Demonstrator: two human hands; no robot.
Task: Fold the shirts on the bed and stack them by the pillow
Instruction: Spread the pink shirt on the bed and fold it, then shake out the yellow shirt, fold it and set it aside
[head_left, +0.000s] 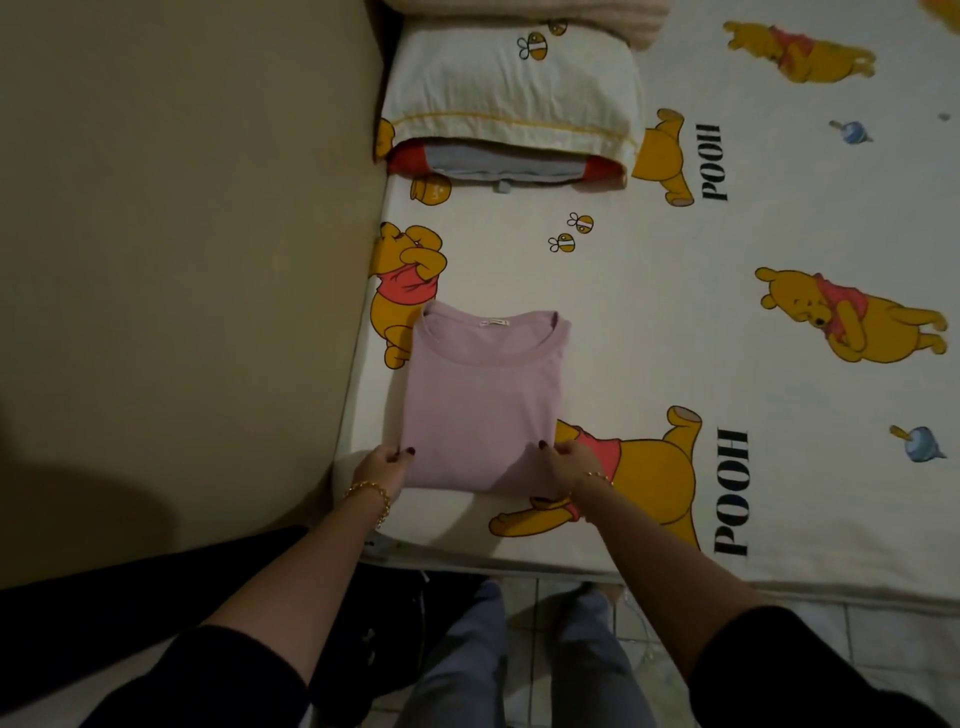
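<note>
A folded pink shirt (485, 400) lies flat on the bed near its front edge, collar pointing away from me. My left hand (382, 465) grips its near left corner, thumb on top. My right hand (569, 460) grips the near right corner the same way. A white pillow (511, 83) lies at the head of the bed. Right in front of the pillow sits a folded grey and red garment (506, 163), partly tucked under the pillow's edge.
The bed sheet (727, 249) is cream with yellow bear prints and stretches far to the right. A beige wall (182, 260) runs along the bed's left side. Tiled floor (857, 649) and my legs show below the bed's front edge.
</note>
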